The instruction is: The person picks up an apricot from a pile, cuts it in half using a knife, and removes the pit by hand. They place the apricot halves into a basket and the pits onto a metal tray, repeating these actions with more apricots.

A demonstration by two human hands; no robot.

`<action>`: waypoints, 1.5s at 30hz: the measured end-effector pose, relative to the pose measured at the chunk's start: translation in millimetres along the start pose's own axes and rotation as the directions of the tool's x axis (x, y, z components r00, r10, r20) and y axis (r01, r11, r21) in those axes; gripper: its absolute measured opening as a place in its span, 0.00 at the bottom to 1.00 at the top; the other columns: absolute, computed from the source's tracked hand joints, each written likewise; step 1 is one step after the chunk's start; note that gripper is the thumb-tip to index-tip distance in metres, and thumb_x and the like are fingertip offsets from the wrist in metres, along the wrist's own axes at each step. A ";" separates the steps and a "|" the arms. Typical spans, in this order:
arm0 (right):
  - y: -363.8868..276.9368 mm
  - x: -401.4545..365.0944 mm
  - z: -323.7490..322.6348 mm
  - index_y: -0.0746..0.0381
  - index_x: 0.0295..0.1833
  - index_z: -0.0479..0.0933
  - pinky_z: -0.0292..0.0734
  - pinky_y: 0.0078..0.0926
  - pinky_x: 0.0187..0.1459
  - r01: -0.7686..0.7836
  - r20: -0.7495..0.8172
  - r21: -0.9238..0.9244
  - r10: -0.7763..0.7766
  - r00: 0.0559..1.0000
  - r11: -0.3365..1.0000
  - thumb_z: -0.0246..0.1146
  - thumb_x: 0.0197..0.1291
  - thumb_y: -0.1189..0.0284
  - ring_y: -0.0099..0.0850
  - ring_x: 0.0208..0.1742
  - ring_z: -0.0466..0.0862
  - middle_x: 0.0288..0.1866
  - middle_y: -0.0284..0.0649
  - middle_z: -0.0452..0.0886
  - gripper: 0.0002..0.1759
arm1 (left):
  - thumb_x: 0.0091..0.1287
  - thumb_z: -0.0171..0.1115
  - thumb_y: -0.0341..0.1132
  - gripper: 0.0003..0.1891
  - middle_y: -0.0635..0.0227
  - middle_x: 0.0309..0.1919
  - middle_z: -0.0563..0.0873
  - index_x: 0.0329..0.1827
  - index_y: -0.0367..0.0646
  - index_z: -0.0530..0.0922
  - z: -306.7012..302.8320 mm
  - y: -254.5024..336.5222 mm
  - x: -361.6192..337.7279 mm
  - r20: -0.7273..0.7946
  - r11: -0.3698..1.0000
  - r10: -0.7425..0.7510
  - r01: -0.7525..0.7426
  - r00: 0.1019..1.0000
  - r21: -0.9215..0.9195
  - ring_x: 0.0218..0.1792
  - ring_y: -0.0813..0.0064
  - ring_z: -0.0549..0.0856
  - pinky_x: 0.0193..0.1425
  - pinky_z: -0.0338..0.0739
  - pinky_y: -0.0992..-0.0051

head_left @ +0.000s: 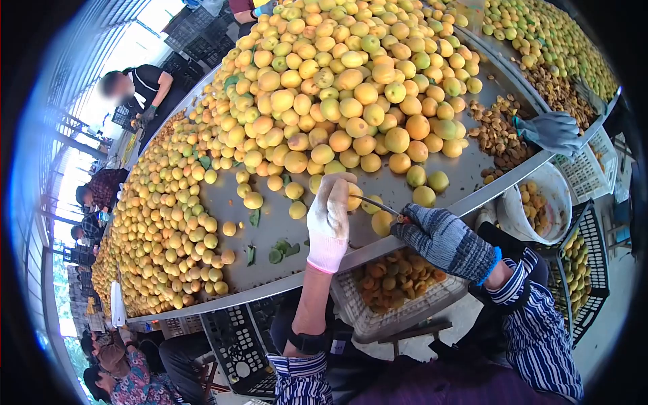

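Observation:
My left hand [330, 216], in a white and pink glove, is closed on a yellow-orange fruit [354, 197] at the front of the metal table [270, 236]. To its right, my right hand [442, 243] wears a grey and blue knit glove and grips a thin metal tool [379, 206]. The tool's tip reaches the held fruit. Loose fruits [382, 223] lie between my hands, and a large heap of fruit [324, 94] rises just beyond them. Cut fruit pieces fill a crate [398, 280] below the table edge.
A grey-blue glove [552, 132] lies at the table's right edge, near piled pits [501, 131]. Below stand a white bucket [536, 209] and a black crate [582, 273] of fruit. Green leaves [283, 251] lie left. A person [145, 91] works across the table; others sit at left.

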State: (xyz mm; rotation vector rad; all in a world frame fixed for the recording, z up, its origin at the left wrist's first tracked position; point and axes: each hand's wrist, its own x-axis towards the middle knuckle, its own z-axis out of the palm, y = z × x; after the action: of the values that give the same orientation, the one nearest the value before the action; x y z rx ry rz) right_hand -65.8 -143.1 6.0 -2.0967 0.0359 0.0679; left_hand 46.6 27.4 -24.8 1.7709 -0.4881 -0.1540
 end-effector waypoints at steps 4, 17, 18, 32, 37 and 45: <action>-1.5 0.2 2.7 0.64 0.42 0.75 0.76 0.36 0.38 -0.036 0.005 -0.099 0.037 0.999 0.994 0.59 0.63 0.66 0.47 0.36 0.82 0.31 0.51 0.80 0.12 | 0.74 0.42 0.38 0.13 0.63 0.39 0.79 0.41 0.38 0.72 1.5 0.1 2.1 0.032 0.961 0.198 -0.200 0.980 0.191 0.34 0.72 0.80 0.41 0.75 0.77; 14.4 7.1 31.8 0.66 0.40 0.75 0.74 0.41 0.30 0.004 -0.122 -0.079 -0.013 0.992 0.997 0.59 0.64 0.65 0.49 0.30 0.80 0.26 0.52 0.78 0.13 | 0.70 0.43 0.54 0.24 0.66 0.25 0.78 0.40 0.39 0.75 20.8 4.4 7.6 -0.042 0.778 -0.524 0.458 0.851 -0.431 0.16 0.80 0.73 0.18 0.63 0.81; 15.6 7.9 34.5 0.65 0.41 0.75 0.74 0.41 0.30 -0.013 -0.115 -0.086 0.004 0.993 0.996 0.58 0.64 0.65 0.49 0.30 0.80 0.26 0.52 0.78 0.12 | 0.71 0.41 0.55 0.25 0.64 0.26 0.79 0.42 0.41 0.74 21.0 3.8 8.4 0.001 0.680 -0.630 0.552 0.776 -0.483 0.17 0.78 0.72 0.17 0.61 0.80; 17.9 11.6 36.1 0.65 0.42 0.72 0.75 0.44 0.32 -0.023 -0.145 -0.174 -0.003 0.989 0.984 0.57 0.64 0.65 0.50 0.31 0.81 0.26 0.52 0.78 0.12 | 0.70 0.45 0.61 0.29 0.69 0.24 0.74 0.52 0.41 0.71 17.3 -15.6 0.9 -0.037 0.934 -0.358 0.358 0.933 -0.004 0.21 0.83 0.73 0.23 0.68 0.81; 26.6 14.9 46.3 0.65 0.42 0.71 0.74 0.44 0.31 0.005 -0.151 -0.200 -0.036 0.988 0.980 0.57 0.64 0.67 0.51 0.31 0.80 0.26 0.53 0.77 0.11 | 0.66 0.44 0.66 0.33 0.72 0.22 0.74 0.42 0.41 0.77 20.6 -6.8 0.6 0.028 0.848 -0.482 0.474 0.876 -0.238 0.14 0.84 0.65 0.16 0.55 0.82; 24.6 16.8 54.9 0.64 0.42 0.70 0.74 0.44 0.31 -0.042 -0.208 -0.216 -0.004 0.978 0.976 0.58 0.63 0.68 0.50 0.31 0.80 0.27 0.51 0.77 0.10 | 0.67 0.42 0.67 0.34 0.70 0.23 0.75 0.40 0.41 0.79 37.5 -0.6 7.2 0.019 0.657 -0.640 0.561 0.768 -0.503 0.13 0.83 0.64 0.15 0.52 0.81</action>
State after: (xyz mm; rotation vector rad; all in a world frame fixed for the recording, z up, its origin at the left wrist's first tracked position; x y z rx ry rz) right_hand -52.1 -107.9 -43.8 -2.3171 0.1821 -0.1420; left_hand 39.9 -9.0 -34.1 1.3620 0.2793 -0.5538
